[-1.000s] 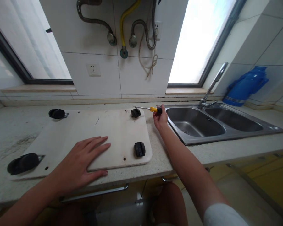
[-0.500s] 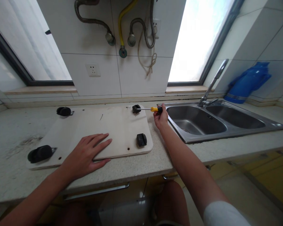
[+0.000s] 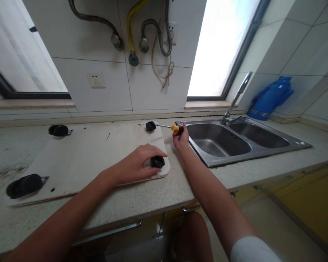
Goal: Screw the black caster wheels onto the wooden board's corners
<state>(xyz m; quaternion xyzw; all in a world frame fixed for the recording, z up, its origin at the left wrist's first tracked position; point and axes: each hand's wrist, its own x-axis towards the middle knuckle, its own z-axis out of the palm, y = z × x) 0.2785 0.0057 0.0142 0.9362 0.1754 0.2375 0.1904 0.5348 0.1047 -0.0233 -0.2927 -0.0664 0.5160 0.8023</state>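
A white board (image 3: 93,153) lies flat on the counter, with black casters standing up near its corners. My left hand (image 3: 139,162) has its thumb and fingers around the near right caster (image 3: 157,162). In my right hand (image 3: 181,138) is a screwdriver (image 3: 175,128) with a yellow and black handle, held almost level. Its shaft points left, and the tip meets or nearly meets the far right caster (image 3: 150,126). On the board's left side are a far caster (image 3: 58,130) and a near caster (image 3: 24,185).
To the right, a double steel sink (image 3: 215,140) with a faucet (image 3: 236,98) is set into the counter (image 3: 153,196). A blue jug (image 3: 270,98) leans by the wall behind it. Metal hoses and a yellow pipe (image 3: 129,29) hang on the tiled wall.
My left hand has moved right, from lying flat on the board to around the near right caster. My right hand keeps the screwdriver at the far right caster. The view has shifted right.
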